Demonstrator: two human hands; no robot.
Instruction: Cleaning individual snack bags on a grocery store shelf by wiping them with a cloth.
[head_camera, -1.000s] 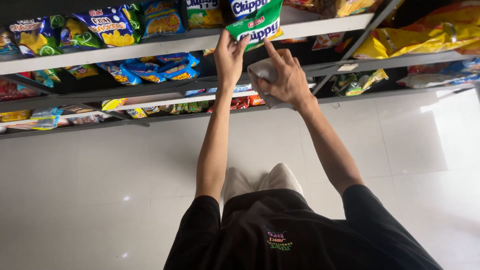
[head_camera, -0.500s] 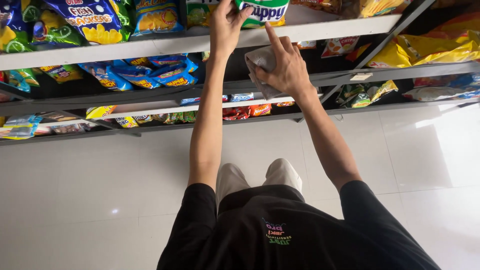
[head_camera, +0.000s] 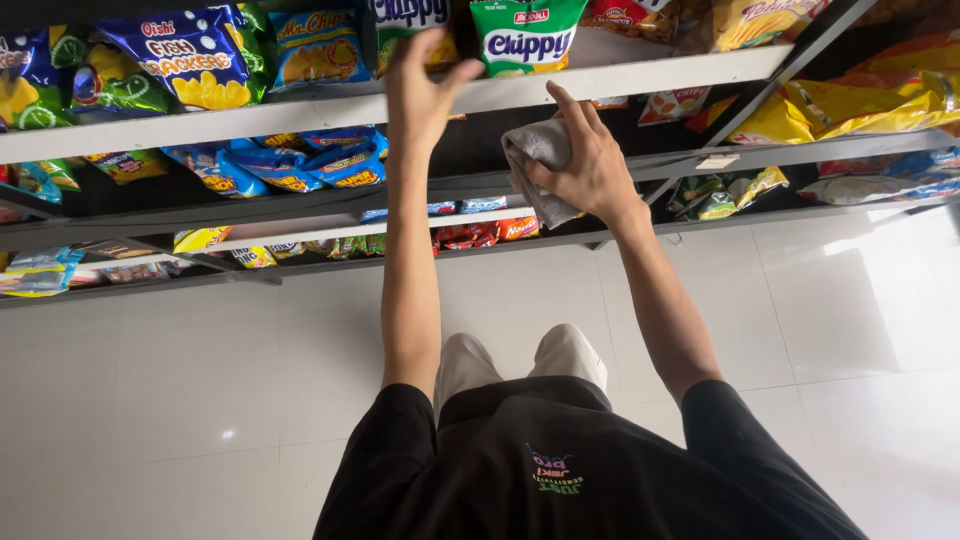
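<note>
My right hand (head_camera: 592, 168) grips a crumpled grey cloth (head_camera: 540, 152) just below the front edge of the top white shelf (head_camera: 300, 112). My left hand (head_camera: 420, 90) is raised to that same edge with fingers spread and nothing in it. It hovers in front of a green-and-white snack bag (head_camera: 405, 18). A second green-and-white snack bag (head_camera: 525, 35) stands on the shelf just above the cloth. My black shirt and light shoes show at the bottom.
Blue snack bags (head_camera: 190, 65) fill the top shelf at left, yellow and orange bags (head_camera: 850, 105) crowd the right. Lower shelves (head_camera: 330, 225) hold several more packets. A slanted metal upright (head_camera: 740, 115) crosses at right. White tiled floor (head_camera: 180, 380) lies below.
My left hand has let go of the green-and-white bag, which now stands on the top shelf, and its fingers have spread. The right hand keeps the cloth; the view has tilted downward.
</note>
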